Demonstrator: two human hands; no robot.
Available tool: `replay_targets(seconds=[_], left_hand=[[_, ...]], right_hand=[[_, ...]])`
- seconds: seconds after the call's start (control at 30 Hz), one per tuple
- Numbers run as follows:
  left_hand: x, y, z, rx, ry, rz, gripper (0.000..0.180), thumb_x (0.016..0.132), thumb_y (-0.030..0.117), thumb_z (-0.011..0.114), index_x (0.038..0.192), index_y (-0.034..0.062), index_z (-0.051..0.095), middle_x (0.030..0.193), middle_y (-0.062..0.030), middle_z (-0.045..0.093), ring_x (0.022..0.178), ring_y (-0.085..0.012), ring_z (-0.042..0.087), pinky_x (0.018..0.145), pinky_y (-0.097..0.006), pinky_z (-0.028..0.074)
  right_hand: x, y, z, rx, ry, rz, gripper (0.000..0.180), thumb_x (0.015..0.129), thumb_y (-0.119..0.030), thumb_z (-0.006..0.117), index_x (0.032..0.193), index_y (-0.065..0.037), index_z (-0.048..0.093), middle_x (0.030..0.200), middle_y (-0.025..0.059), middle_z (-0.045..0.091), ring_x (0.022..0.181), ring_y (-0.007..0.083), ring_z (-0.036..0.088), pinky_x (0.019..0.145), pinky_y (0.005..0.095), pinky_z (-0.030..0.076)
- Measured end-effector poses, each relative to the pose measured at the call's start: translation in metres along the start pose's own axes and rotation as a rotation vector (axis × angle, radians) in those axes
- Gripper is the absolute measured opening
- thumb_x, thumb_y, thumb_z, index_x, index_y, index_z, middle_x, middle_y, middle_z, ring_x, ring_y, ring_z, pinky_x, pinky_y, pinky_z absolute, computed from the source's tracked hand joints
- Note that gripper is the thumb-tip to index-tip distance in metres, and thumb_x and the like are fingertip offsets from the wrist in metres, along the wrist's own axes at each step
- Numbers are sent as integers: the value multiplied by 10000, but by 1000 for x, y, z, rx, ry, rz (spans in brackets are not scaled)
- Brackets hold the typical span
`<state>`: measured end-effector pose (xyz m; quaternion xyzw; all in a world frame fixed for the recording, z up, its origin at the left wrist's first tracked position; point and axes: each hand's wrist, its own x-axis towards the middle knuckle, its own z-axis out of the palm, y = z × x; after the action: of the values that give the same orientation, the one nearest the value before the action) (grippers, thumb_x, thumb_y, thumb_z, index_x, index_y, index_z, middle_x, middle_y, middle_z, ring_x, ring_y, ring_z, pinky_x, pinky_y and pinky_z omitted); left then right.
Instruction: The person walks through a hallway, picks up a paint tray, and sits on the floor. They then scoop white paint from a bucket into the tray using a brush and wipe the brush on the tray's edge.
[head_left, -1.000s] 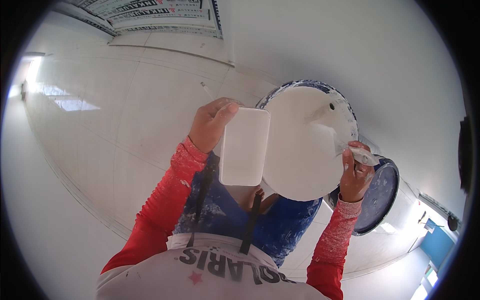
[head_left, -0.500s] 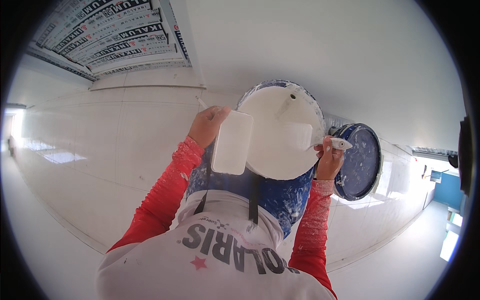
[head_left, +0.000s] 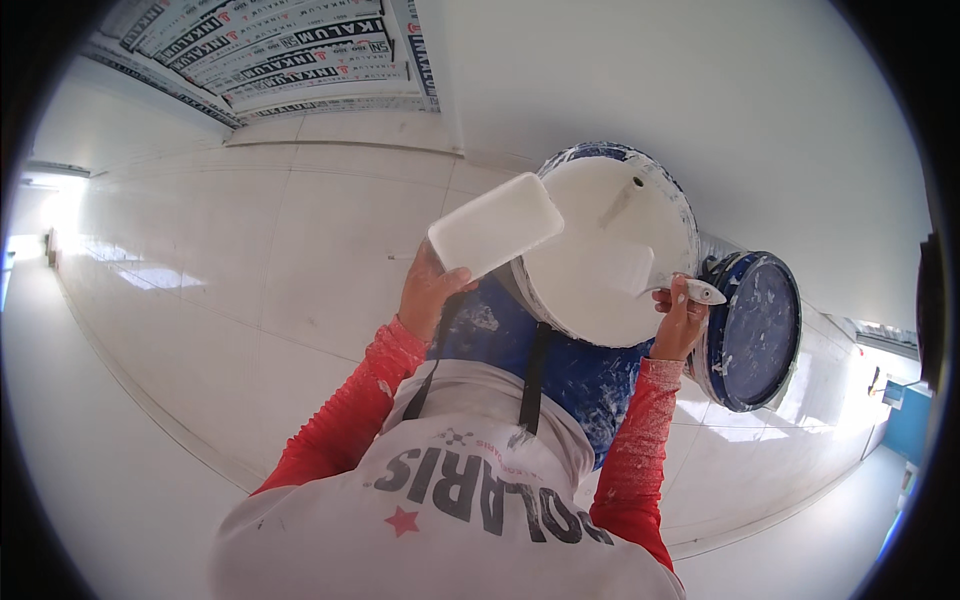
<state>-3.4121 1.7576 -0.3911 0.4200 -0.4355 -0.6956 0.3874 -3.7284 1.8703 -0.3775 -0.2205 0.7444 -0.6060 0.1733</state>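
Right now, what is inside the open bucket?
White paste, with a dark spot near the far rim. The right hand has a knife blade over or in it; I can't tell which. Anything beneath the paste is covered.

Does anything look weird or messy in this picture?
Yes! A small dark spot interrupts the mostly smooth white mix in the big bucket; I can't tell whether it's a hole. White smears also mark the blue trousers and red sleeves, which looks messy.
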Motion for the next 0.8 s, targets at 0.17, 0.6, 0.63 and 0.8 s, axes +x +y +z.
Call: replay_targets(seconds=[0.17, 0.6, 0.63, 0.8], left_hand=[[-7, -10, -1, 1, 16, -24, 657, 879, 353, 646, 1348, -18, 374, 1183, -159, 577, 1032, -257, 633, 829, -376, 556], [7, 0, 7, 546, -176, 330, 575, 911, 335, 634, 1351, 16, 446, 1070, -100, 618, 908, -145, 621, 737, -236, 508], [4, 4, 10, 516, -188, 217, 583, 919, 359, 614, 1360, 20, 438, 1077, -106, 618, 911, -152, 622, 736, -244, 510], [-3, 12, 25, 337, -134, -54, 608, 963, 466, 481, 1391, 39, 418, 1108, -123, 611, 896, -174, 629, 723, -280, 525]], right_hand=[[-3, 2, 2, 75, -9, -11, 280, 899, -290, 671, 961, -17, 658, 719, 27, 641, 607, 84, 600, 534, 204, 437], [-6, 0, -5, 116, 61, 9, 259, 909, -264, 654, 1022, -33, 627, 728, 25, 627, 590, 76, 578, 517, 199, 425], [-5, 0, -6, 137, 71, 14, 256, 908, -261, 655, 1018, -32, 627, 728, 27, 629, 589, 77, 580, 514, 200, 424], [-1, -13, -19, 229, 81, -29, 246, 903, -247, 661, 1009, -28, 626, 734, 41, 640, 587, 83, 584, 514, 206, 422]])
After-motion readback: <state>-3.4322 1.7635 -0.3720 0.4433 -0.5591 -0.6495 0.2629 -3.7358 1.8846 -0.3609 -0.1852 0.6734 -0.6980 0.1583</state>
